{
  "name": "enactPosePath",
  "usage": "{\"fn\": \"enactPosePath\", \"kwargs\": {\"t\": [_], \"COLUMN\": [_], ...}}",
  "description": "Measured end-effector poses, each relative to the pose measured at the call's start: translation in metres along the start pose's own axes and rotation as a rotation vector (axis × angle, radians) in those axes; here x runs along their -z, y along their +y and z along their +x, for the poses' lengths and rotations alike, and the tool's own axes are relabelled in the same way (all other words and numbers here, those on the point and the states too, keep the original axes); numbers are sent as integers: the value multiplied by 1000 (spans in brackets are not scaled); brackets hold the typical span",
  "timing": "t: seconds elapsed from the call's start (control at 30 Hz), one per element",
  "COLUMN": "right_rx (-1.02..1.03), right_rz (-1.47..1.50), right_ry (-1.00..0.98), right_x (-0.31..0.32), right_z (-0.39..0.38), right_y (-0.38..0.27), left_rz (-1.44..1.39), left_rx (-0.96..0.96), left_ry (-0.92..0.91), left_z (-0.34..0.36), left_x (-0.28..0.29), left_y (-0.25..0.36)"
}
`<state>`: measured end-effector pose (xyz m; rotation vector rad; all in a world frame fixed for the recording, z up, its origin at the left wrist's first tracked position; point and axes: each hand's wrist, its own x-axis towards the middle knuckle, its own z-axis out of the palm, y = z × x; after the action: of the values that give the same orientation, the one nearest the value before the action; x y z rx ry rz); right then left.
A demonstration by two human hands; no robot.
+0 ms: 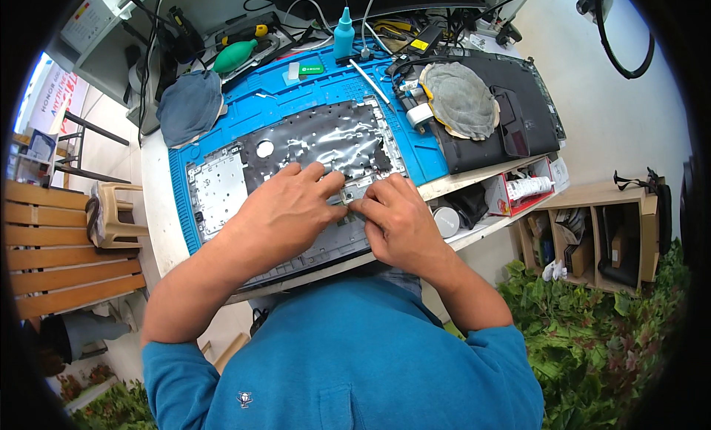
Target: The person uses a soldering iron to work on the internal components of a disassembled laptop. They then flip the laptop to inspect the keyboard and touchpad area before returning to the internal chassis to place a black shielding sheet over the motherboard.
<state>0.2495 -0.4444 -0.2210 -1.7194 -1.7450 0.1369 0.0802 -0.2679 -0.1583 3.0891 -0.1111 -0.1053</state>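
Observation:
A stripped laptop palm rest (224, 184) lies inner side up in front of me, with black film (315, 145) over its keyboard area and bare silver metal at the left. My left hand (285, 206) rests over its near middle, fingers curled and thumb toward the right hand. My right hand (398, 221) pinches at a small metal part (349, 196) near the lower middle of the frame. The fingertips of both hands nearly meet there. What lies between them is too small and covered to make out.
A blue repair mat (426, 150) lies beneath. A dark laptop body (481, 152) with a grey cloth pad (461, 98) sits right; another cloth pad (191, 108) lies left. Behind are a green air blower (235, 56), a blue dropper bottle (344, 36) and cables. Under the tabletop, a shelf holds a red box (522, 187).

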Motion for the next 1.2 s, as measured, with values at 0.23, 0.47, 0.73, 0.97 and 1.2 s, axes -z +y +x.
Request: {"fn": "enactPosePath", "kwargs": {"t": [0.23, 0.47, 0.73, 0.97, 1.2], "right_rx": [26, 148, 20, 191, 256], "right_rz": [-44, -170, -14, -154, -122], "right_ry": [-120, -154, 37, -33, -103], "right_x": [4, 9, 10, 11, 6], "right_z": [-1, 1, 14, 34, 47], "right_y": [1, 1, 15, 33, 41], "left_rz": [-84, -249, -403, -577, -715], "left_rx": [25, 82, 291, 287, 233], "left_ry": [28, 75, 64, 107, 328], "left_z": [-4, -2, -9, -31, -74], "left_x": [5, 11, 21, 9, 4], "left_y": [-9, -19, -16, -24, -51]}}
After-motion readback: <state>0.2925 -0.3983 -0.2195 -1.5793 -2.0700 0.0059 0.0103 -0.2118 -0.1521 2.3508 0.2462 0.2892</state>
